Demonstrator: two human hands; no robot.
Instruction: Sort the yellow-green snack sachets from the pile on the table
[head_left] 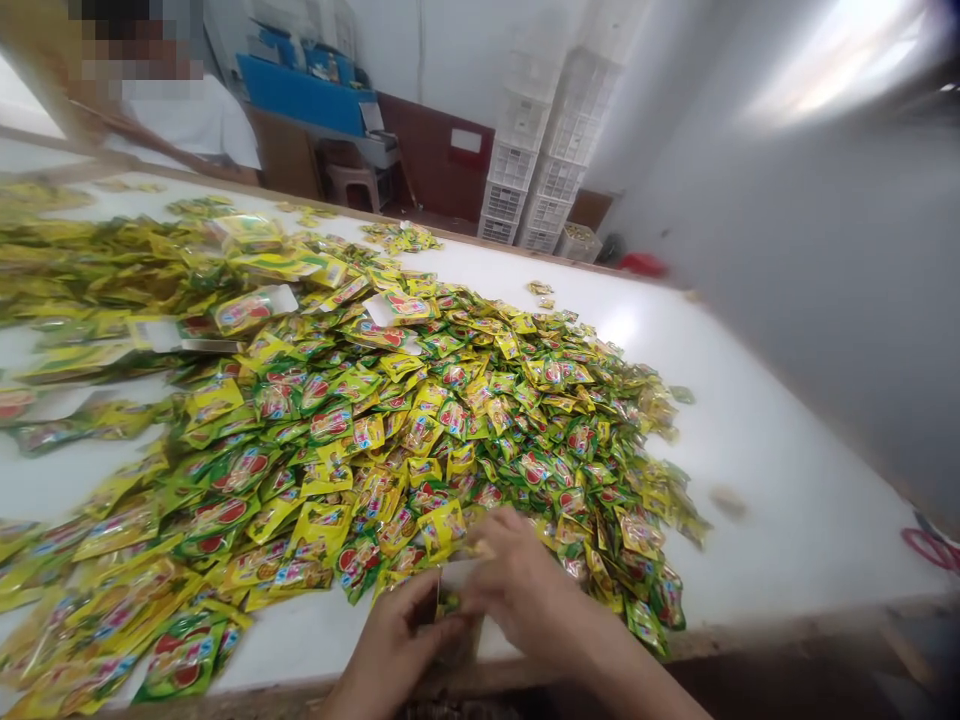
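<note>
A big heap of small yellow-and-green sachets (420, 420) with red marks covers the white table (787, 480). At the near edge my left hand (394, 645) is curled round a small clear bag or packet (452, 590) with something green inside. My right hand (525, 585) comes in from the right, fingers pinched at the top of that packet, beside the heap's near edge. The fingers of both hands are closed. Motion blurs the scene somewhat.
Another person in a white top (187, 115) sits at the far left side of the table. Stacked white crates (544, 150) stand against the back wall, with a blue counter (307, 95) beside them. A grey wall (810, 250) runs along the right. Red rubber bands (930, 548) lie at the table's right edge.
</note>
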